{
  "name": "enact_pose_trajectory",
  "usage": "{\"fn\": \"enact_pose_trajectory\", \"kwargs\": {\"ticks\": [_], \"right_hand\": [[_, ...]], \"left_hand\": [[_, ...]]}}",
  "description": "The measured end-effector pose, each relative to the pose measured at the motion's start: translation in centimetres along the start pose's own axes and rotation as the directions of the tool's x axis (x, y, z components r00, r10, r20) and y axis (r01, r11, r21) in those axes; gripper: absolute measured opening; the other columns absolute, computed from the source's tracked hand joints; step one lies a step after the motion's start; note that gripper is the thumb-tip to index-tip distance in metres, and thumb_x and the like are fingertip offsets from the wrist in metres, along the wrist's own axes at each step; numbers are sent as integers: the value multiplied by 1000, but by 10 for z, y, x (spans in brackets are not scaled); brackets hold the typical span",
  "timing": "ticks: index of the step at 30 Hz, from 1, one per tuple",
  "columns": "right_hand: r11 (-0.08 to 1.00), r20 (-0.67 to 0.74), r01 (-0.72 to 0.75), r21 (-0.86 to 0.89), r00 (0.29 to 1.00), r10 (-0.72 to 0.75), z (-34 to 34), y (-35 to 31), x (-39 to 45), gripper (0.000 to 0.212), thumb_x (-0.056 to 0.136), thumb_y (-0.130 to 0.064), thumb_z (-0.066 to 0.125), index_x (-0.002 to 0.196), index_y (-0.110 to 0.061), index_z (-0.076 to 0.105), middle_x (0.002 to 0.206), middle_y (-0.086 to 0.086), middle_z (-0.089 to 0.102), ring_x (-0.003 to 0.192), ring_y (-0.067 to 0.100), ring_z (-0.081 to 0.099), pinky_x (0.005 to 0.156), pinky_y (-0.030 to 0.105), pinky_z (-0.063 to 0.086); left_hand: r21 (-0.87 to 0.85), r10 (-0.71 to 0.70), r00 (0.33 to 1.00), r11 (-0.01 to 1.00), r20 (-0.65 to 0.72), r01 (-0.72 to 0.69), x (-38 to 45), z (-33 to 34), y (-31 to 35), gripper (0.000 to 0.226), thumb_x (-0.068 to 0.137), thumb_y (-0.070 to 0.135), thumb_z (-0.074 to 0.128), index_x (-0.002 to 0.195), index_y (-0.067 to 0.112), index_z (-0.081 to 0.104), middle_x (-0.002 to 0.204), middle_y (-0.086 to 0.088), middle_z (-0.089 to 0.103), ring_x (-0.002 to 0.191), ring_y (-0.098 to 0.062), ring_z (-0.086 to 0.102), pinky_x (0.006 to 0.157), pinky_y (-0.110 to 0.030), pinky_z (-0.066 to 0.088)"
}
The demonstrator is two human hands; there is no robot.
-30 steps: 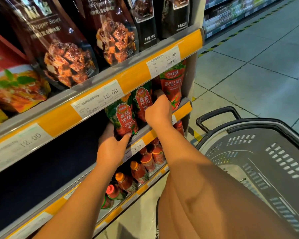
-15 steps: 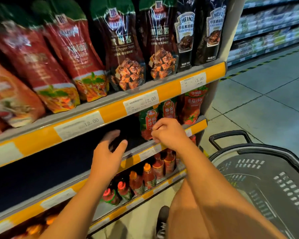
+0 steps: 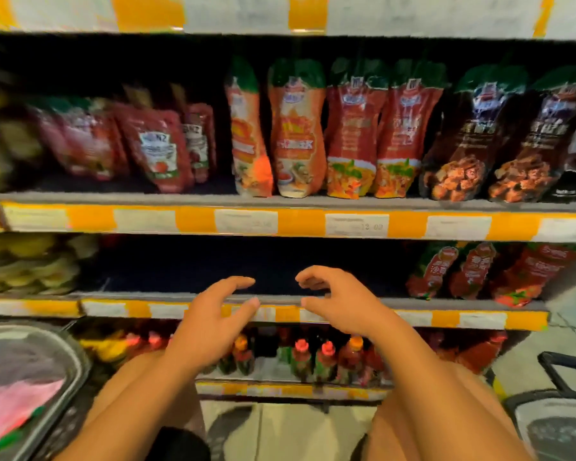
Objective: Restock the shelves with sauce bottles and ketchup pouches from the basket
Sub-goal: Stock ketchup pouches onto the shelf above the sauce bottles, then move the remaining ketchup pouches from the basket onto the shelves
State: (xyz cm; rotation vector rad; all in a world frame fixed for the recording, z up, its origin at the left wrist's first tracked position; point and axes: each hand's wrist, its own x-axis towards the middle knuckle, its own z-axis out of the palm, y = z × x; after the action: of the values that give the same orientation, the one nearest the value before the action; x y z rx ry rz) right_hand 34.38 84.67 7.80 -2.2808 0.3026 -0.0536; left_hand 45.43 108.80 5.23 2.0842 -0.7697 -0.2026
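Ketchup pouches (image 3: 473,272) stand on the shelf (image 3: 346,299) right of a person's empty, half-open left hand (image 3: 210,322) and right hand (image 3: 338,309), a basket (image 3: 30,377) at lower left. Reaching blind could topple them. Heinz pouches (image 3: 158,151) above; one tag seemingly reads 12.00.

- Ketchup pouches (image 3: 473,271), 3 o'clock: glossy plastic film.
- Sauce bottles (image 3: 325,359), 6 o'clock: shiny plastic.
- Price labels (image 3: 352,225): matt paper.
- Basket (image 3: 559,364), 4 o'clock: matt plastic.
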Motion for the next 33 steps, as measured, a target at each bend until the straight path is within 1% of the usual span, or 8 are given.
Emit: {"fn": "enact_pose_trajectory", "kwargs": {"ticks": [4,8,10,14,18,22,28,33], "right_hand": [[994,53,105,16,993,-106,51,-46,25,34,96,-35,69,128,-42,62,132,-22,60,123,-4,54,108,35,47],[977,72,214,21,974,-215,103,-94,43,38,93,-38,68,130,-46,60,136,-25,57,127,-4,52,112,36,46],[967,87,254,32,963,-256,130,-120,49,42,91,-39,67,131,-48,57,137,-27,55,124,-5,53,109,34,47],[936,145,349,42,925,-351,181,-171,52,47,86,-53,61,132,-48,55,134,-31,56,124,-10,50,104,23,44],[909,263,415,36,874,-410,232,-211,52,46,92,-41,66,137,-45,54,137,-29,54,120,-16,47,95,7,40],[880,371,472,48,810,-455,279,-247,53,47,94,-38,66,140,-44,53,140,-28,51,127,-10,46,103,19,41],[854,500,510,104,715,-488,364,-301,48,44,95,-29,67,137,-32,57,140,-16,56,127,0,50,104,22,40],[882,613,463,84,674,-413,443,-322,39,45,96,-28,66,139,-29,55,144,-9,54,130,10,51,99,23,41]], "left_hand": [[22,-76,991,997,-110,79,-31,-58,-27,38,94,55,63,131,46,62,134,27,60,120,-5,59,93,-22,44],[6,-127,961,991,-247,133,-69,-111,-58,40,93,49,69,132,40,65,124,14,68,122,-12,62,104,-36,48],[19,-142,941,988,-307,155,-91,-136,-74,49,88,55,65,134,39,65,134,16,63,126,-3,56,108,-28,43],[79,-227,892,957,-392,278,-138,-185,-111,45,91,55,70,134,46,62,134,25,57,126,4,52,102,-22,39],[34,-307,839,932,-449,360,-183,-225,-149,46,88,55,69,132,44,63,136,22,61,130,1,53,110,-31,41],[-49,-421,739,882,-527,468,-227,-248,-195,38,93,41,73,130,41,66,135,25,61,127,2,53,104,-25,38],[-211,-569,577,794,-586,570,-281,-262,-260,34,95,33,71,128,30,67,132,14,66,126,-9,58,110,-39,43],[-297,-694,449,677,-563,673,-317,-260,-302,41,96,29,71,136,22,64,137,4,65,127,-16,59,111,-42,44]]}}
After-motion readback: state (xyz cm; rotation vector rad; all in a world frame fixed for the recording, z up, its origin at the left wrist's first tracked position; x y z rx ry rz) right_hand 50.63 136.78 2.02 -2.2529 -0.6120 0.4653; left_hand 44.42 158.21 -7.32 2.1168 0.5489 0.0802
